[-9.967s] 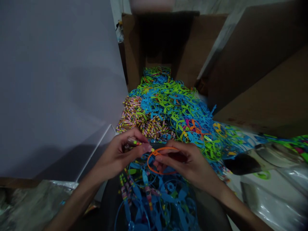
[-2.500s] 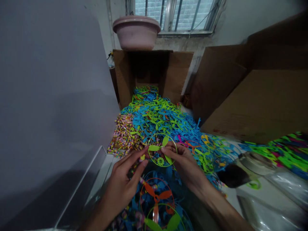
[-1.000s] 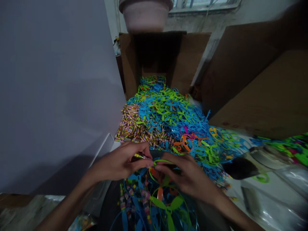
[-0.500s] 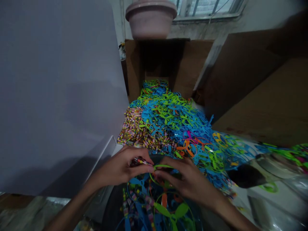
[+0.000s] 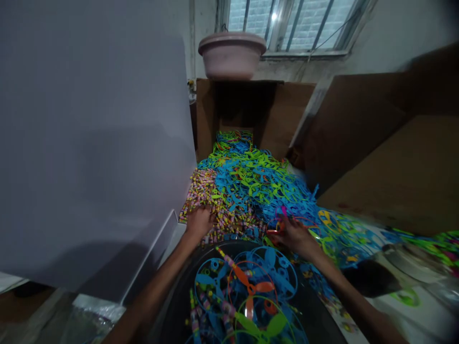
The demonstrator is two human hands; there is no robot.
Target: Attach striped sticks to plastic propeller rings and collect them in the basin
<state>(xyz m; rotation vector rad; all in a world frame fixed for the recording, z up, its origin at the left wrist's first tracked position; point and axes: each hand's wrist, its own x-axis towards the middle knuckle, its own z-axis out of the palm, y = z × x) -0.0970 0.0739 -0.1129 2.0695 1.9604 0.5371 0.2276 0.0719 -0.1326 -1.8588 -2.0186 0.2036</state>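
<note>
My left hand reaches into a pile of small pink-and-yellow striped sticks, its fingers apart and the fingertips partly hidden among them. On the right, my right hand is over the near edge of a heap of ringed plastic propellers, mostly blue and green. Its fingers are spread at an orange propeller and a magenta one; no firm grip shows. Below both hands, a dark tub contains more sticks and propellers. An orange ringed propeller lies on top there, beside a stick.
An open cardboard box lies behind the heap, with a pink basin on top. A large pale panel borders the left side. More cardboard stands at right, near a clear container. A barred window is behind.
My hands were together above the tub, with a stick and a green propeller between them. They have parted and moved forward, left to the sticks, right to the propellers. An orange propeller now tops the tub.
</note>
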